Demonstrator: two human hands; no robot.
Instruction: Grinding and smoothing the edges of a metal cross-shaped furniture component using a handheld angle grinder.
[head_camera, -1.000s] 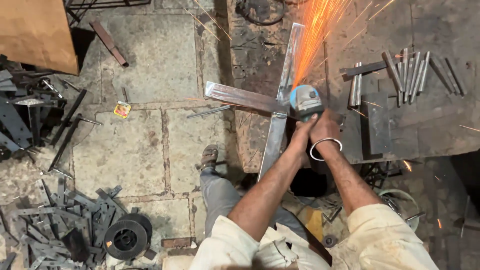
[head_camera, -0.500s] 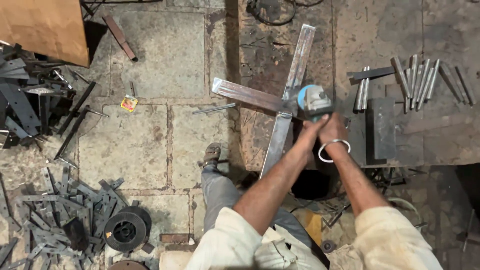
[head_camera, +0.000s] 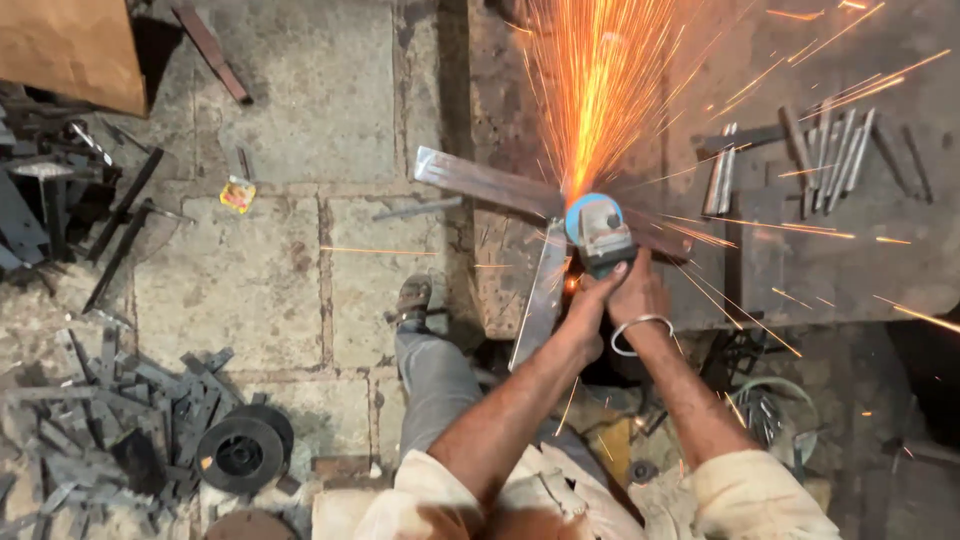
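both hands, left hand (head_camera: 588, 312) and right hand (head_camera: 636, 292), clamp the blue grinder (head_camera: 598, 232) to steady it on the crossed steel bars (head_camera: 487, 185) at the desk (head_camera: 820, 270) edge, sparks (head_camera: 590, 90) flying far.

The grinder's (head_camera: 597, 228) disc is lost in the spark shower (head_camera: 597, 90) fanning toward twelve o'clock, so where it meets the crossed flat bars (head_camera: 487, 184) can't be made out. The left hand (head_camera: 585, 318) and right hand (head_camera: 637, 292) cover the tool's body. The brown board (head_camera: 65, 50) at ten o'clock is cut by the frame's edge; the scrap heap (head_camera: 110, 420) at eight o'clock runs out of view.
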